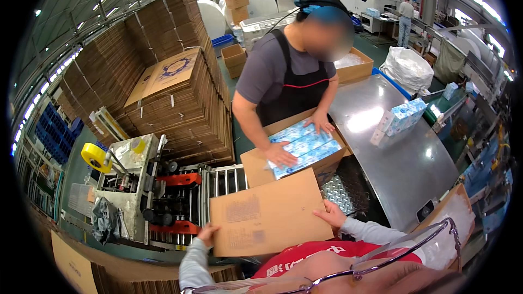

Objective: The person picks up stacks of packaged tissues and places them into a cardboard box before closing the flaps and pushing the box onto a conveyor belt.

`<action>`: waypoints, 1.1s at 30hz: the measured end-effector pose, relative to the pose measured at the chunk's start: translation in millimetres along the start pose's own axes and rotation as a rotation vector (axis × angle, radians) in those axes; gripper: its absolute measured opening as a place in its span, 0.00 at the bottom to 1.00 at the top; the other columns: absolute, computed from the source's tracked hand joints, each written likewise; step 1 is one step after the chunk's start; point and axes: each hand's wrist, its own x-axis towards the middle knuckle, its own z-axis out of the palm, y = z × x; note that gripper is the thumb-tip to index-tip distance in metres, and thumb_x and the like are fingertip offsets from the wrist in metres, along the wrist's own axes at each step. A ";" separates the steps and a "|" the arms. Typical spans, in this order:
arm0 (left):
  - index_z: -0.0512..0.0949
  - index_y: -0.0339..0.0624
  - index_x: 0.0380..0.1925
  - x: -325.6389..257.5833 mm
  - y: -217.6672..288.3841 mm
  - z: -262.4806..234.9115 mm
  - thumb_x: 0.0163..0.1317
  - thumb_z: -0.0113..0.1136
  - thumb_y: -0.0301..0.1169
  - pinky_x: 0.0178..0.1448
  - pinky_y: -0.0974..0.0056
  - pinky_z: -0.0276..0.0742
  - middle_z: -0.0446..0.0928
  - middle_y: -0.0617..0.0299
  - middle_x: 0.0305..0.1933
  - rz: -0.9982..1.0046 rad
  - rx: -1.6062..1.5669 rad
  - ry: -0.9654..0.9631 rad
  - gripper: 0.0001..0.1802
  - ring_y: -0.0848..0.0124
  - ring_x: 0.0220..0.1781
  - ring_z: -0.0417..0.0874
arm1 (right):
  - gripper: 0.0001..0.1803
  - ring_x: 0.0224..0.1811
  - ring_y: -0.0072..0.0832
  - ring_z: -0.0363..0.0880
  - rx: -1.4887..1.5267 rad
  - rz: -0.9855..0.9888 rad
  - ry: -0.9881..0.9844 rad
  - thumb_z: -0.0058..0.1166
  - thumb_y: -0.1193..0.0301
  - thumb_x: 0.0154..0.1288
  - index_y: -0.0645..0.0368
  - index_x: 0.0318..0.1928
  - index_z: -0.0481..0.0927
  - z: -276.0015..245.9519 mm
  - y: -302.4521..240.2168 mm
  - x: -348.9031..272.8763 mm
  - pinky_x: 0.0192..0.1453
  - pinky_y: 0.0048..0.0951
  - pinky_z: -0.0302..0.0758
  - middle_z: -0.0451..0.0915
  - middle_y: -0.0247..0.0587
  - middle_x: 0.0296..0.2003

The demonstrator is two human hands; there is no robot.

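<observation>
A brown cardboard carton (283, 207) with printed panels is right in front of me. My left hand (207, 234) grips its left edge, the fingers partly hidden. My right hand (330, 215) holds its right edge, thumb on the face and the other fingers mostly out of sight. Just beyond it stands an open cardboard box (321, 169) filled with blue-and-white packs (305, 147) in rows. A co-worker in a dark apron presses both hands (281, 154) flat on these packs.
A roller conveyor (226, 178) leads left to a taping machine (128, 177) with a yellow tape roll (95, 157). Tall stacks of flattened cartons (174, 114) rise behind. At right, a metal table (403, 158) bears more blue packs (408, 110). A white sack (407, 69) stands farther back.
</observation>
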 end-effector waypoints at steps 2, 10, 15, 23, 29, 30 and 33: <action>0.70 0.42 0.61 34.0 -44.9 7.6 0.64 0.66 0.34 0.59 0.56 0.79 0.79 0.55 0.56 -0.007 0.214 0.102 0.27 0.62 0.53 0.83 | 0.26 0.46 0.36 0.85 -0.195 -0.320 -0.107 0.50 0.77 0.74 0.65 0.68 0.59 47.4 -28.6 14.1 0.54 0.36 0.81 0.85 0.40 0.45; 0.72 0.47 0.63 55.4 -15.0 224.4 0.67 0.62 0.49 0.57 0.55 0.78 0.80 0.60 0.58 0.241 0.252 -0.191 0.29 0.61 0.57 0.82 | 0.32 0.40 0.65 0.82 -0.810 0.028 -0.013 0.47 0.63 0.69 0.67 0.68 0.57 185.2 126.1 75.5 0.43 0.59 0.78 0.82 0.70 0.39; 0.77 0.52 0.58 64.6 -33.5 194.1 0.60 0.65 0.47 0.57 0.48 0.79 0.84 0.47 0.49 0.345 0.941 0.422 0.27 0.45 0.53 0.83 | 0.37 0.71 0.54 0.63 -1.142 -0.224 -0.699 0.60 0.52 0.63 0.69 0.62 0.71 100.7 -2.9 39.0 0.73 0.45 0.64 0.67 0.59 0.66; 0.78 0.38 0.55 71.0 -24.9 212.7 0.61 0.66 0.41 0.54 0.55 0.81 0.84 0.45 0.49 0.270 1.012 0.156 0.25 0.54 0.51 0.86 | 0.66 0.81 0.53 0.39 -1.470 0.768 0.342 0.63 0.35 0.54 0.67 0.77 0.46 -116.2 44.0 30.9 0.80 0.50 0.50 0.44 0.56 0.79; 0.81 0.40 0.52 62.6 -35.7 82.7 0.59 0.71 0.31 0.50 0.55 0.85 0.85 0.55 0.48 -0.090 0.098 0.081 0.21 0.61 0.44 0.88 | 0.30 0.56 0.51 0.82 -0.724 0.631 0.561 0.68 0.54 0.58 0.58 0.57 0.82 -138.0 196.0 65.3 0.61 0.43 0.77 0.84 0.56 0.51; 0.80 0.40 0.52 70.6 -40.9 79.5 0.58 0.72 0.31 0.49 0.55 0.85 0.85 0.55 0.48 -0.108 0.022 0.098 0.21 0.61 0.44 0.88 | 0.29 0.56 0.52 0.82 -0.719 0.605 0.548 0.68 0.55 0.59 0.58 0.56 0.82 -143.6 196.6 68.3 0.60 0.43 0.77 0.84 0.56 0.51; 0.81 0.40 0.51 86.7 -51.1 122.4 0.56 0.73 0.30 0.48 0.55 0.85 0.85 0.55 0.47 -0.055 0.005 0.221 0.21 0.62 0.42 0.88 | 0.29 0.56 0.48 0.82 -0.829 0.543 0.536 0.67 0.54 0.59 0.58 0.57 0.82 -197.2 206.0 76.9 0.61 0.42 0.77 0.84 0.55 0.52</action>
